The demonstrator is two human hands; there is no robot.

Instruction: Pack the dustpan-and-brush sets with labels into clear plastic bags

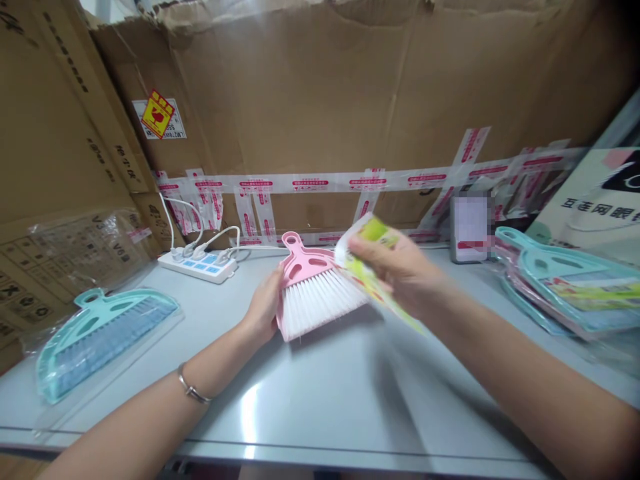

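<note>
A small pink hand brush (310,283) with white bristles is held just above the grey table (320,400), in the middle of the view. My left hand (264,307) grips its left edge, fingers closed round it. My right hand (400,267) is closed on a green and white paper label card (373,267) at the brush's right side. The card is blurred by motion.
A teal brush in a clear bag (100,337) lies at the left. A stack of bagged teal and pink brushes (565,287) sits at the right. A white power strip (197,263) with plugs lies at the back left. Taped cardboard walls (320,120) enclose the table.
</note>
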